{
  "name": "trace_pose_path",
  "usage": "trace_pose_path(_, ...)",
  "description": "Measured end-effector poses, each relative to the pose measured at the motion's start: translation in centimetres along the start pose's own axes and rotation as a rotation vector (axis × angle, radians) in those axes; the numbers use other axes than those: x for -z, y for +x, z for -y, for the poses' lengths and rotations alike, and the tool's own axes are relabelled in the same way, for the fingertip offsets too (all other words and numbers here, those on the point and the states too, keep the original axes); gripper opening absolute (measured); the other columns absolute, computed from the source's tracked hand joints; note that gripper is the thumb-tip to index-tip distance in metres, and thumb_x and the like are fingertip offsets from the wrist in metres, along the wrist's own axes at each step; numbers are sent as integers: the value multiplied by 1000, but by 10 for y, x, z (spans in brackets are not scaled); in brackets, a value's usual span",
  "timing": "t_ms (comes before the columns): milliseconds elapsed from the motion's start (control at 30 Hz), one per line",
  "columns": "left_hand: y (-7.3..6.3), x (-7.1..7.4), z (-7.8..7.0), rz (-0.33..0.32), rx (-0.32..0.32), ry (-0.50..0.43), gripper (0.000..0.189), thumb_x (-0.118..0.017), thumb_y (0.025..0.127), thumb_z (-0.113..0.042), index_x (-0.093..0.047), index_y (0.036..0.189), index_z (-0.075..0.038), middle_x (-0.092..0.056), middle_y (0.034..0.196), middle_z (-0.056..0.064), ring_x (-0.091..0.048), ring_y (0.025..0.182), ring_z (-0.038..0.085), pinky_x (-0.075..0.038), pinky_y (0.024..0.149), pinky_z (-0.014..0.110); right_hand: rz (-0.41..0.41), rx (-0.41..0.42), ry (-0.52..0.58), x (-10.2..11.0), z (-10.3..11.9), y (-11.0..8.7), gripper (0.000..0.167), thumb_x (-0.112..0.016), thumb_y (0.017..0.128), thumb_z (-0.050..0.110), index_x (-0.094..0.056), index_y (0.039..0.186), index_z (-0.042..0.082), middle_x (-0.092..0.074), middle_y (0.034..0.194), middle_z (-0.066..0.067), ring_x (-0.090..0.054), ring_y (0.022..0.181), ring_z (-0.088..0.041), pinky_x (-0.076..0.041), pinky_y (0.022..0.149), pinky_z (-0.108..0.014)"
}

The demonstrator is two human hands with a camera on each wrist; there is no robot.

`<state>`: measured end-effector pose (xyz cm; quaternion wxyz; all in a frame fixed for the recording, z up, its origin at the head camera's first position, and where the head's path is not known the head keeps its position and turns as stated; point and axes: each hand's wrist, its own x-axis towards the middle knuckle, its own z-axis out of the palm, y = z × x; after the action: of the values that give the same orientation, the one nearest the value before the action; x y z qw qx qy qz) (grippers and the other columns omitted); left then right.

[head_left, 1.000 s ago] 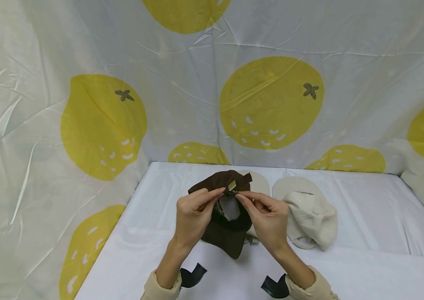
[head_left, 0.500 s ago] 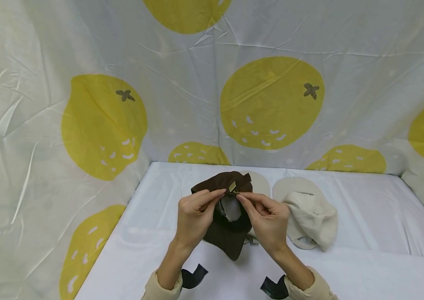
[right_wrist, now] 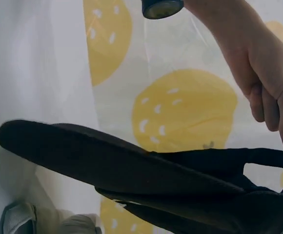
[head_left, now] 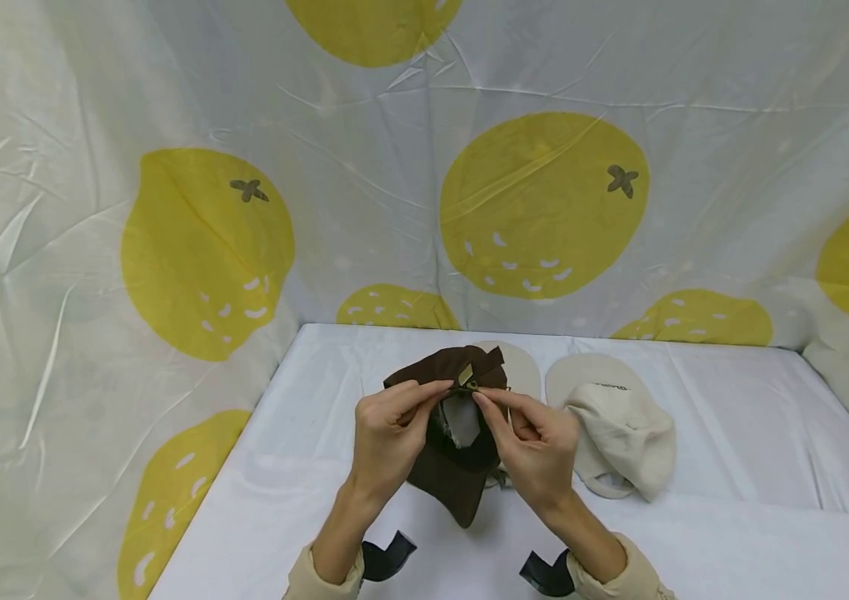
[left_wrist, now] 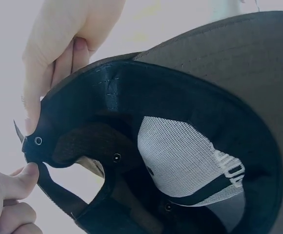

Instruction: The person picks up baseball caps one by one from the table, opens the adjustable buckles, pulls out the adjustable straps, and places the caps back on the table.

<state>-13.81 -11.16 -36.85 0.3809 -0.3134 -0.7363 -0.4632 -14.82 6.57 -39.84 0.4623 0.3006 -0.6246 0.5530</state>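
A dark brown baseball cap [head_left: 448, 486] is held up with its brim hanging toward me. My left hand [head_left: 392, 433] pinches the left side of its back closure between thumb and index finger. My right hand [head_left: 540, 446] pinches the right side, close by. Between the fingertips shows a small brass-coloured buckle [head_left: 472, 386]. In the left wrist view, the adjustment strap [left_wrist: 63, 195] bounds the cap's back opening; metal eyelets [left_wrist: 38, 141] and a white mesh lining [left_wrist: 175, 156] show too. The right wrist view catches the dark brim [right_wrist: 97, 156] edge-on.
A cream cap [head_left: 630, 433] lies on the white-covered table [head_left: 739, 433] to the right. Another pale cap [head_left: 517, 367] is partly hidden behind the brown one. A lemon-print curtain [head_left: 364, 208] hangs behind and at the sides. Black bands [head_left: 390, 557] stick out at both wrists.
The brown cap has sunk slightly and shifted a little right. Both hands keep their pinch near the buckle; the right fingers have moved slightly. The pale caps have not moved.
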Motion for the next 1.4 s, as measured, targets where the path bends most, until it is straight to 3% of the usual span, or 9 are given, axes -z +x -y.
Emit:
trace_pose_path(100,1,1,-4,-9,-11,5,20,-76,81,19,-81,93,3,-54,56,1,-27,55,-1,-23,48,14,-30,49,-13,-1,2,0,7,-83,85,-1,-78,87,-6,-31,50,7,-21,49,0,-15,45,-12)
trace_pose_path(233,3,3,-12,-12,-25,10,21,-76,81,19,-81,93,2,-46,53,-1,-24,54,-2,-21,47,14,-70,105,-4,-3,7,2,16,-80,90,6,-77,84,-9,-34,49,6,-23,47,0,-17,45,-11)
trace_pose_path(367,4,4,-18,-17,-33,10,21,-76,81,18,-81,94,2,-39,51,-3,-23,53,-1,-20,46,14,-92,137,27,-3,10,5,18,-79,90,5,-76,83,-11,-31,49,6,-21,47,0,-18,45,-11)
trace_pose_path(700,4,5,-21,-50,-26,-6,21,-75,80,20,-81,93,5,-38,51,-2,-22,51,-1,-19,46,14,-84,195,64,-4,12,9,19,-78,91,4,-76,82,-12,-33,49,6,-20,47,0,-19,44,-10)
trace_pose_path(867,5,6,-21,-55,-32,-52,20,-74,81,21,-80,94,6,-40,51,-2,-21,51,1,-18,45,15,-75,221,100,-4,10,10,15,-79,90,3,-78,85,-11,-34,49,6,-22,47,-1,-18,45,-11)
trace_pose_path(1100,5,6,-20,-58,-26,-78,19,-74,82,19,-80,93,5,-60,59,3,-23,52,2,-20,46,16,-44,229,145,-3,7,9,12,-79,89,0,-79,92,-12,-49,48,-2,-27,47,-2,-21,45,-11)
trace_pose_path(1400,5,5,-19,-50,-22,-82,19,-74,82,19,-80,93,5,-63,62,5,-25,53,3,-22,47,17,-25,216,129,-2,4,8,12,-80,89,1,-80,92,-10,-48,47,-1,-27,47,-1,-21,45,-11)
